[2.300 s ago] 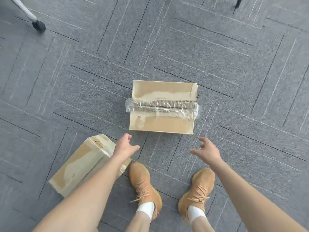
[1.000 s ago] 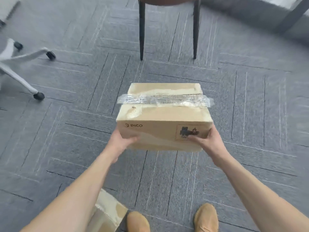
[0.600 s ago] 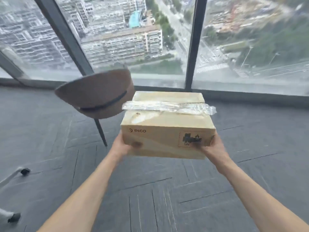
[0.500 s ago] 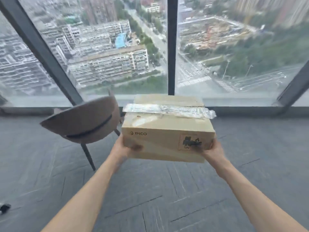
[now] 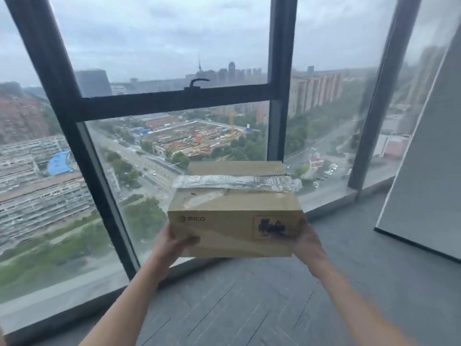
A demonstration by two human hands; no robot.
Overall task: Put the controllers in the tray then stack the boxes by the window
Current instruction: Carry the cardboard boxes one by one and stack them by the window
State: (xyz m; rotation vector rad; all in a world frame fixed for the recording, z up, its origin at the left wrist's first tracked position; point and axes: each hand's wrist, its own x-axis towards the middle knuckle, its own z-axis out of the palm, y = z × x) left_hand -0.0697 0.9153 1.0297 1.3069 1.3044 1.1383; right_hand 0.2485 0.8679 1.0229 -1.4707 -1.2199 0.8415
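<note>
Item: cardboard box [image 5: 234, 221], brown, "PICO" print on near face, loose clear tape across top seam.
Location: held in air at chest level, just short of window [image 5: 159, 101], above grey carpet floor [image 5: 249, 303].
Hold: left hand [image 5: 172, 245] clamped on lower left corner, right hand [image 5: 301, 243] on lower right corner, thumbs on near face.
Handling, judged: rigid walls, modest weight, carried level at arm's reach. Tape crinkled, peeling; avoid gripping there. Best purchase: bottom edges, opposite ends.

The box [image 5: 234, 221] says "PICO" on its front, at 9 o'clock. A dark label at 3 o'clock shows "UN".
</note>
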